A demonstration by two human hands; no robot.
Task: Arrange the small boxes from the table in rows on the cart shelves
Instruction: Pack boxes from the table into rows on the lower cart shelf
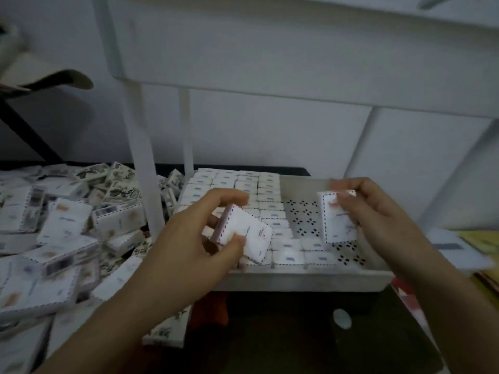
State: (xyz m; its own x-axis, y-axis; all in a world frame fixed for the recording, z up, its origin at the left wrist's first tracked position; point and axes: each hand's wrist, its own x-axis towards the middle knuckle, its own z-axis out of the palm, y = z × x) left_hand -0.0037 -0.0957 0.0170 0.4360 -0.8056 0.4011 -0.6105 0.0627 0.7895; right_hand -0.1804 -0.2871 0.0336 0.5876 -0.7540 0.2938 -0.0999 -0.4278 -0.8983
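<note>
On the cart shelf (305, 276), neat rows of boxes (237, 184) already cover the left and middle, with only the perforated strip (305, 220) at right bare. Left hand (189, 238) pinches one small box (244, 233) over the rows; right hand (378, 209) grips another box (336, 220) above the gap. Plenty remains, I'd say: a loose heap (67, 220) waits on the table.

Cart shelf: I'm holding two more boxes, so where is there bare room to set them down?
Bare perforated floor lies right of the packed rows, running to the shelf's back wall. A smaller patch sits by the front rim. The shelf's left half and the table pile are crowded.
</note>
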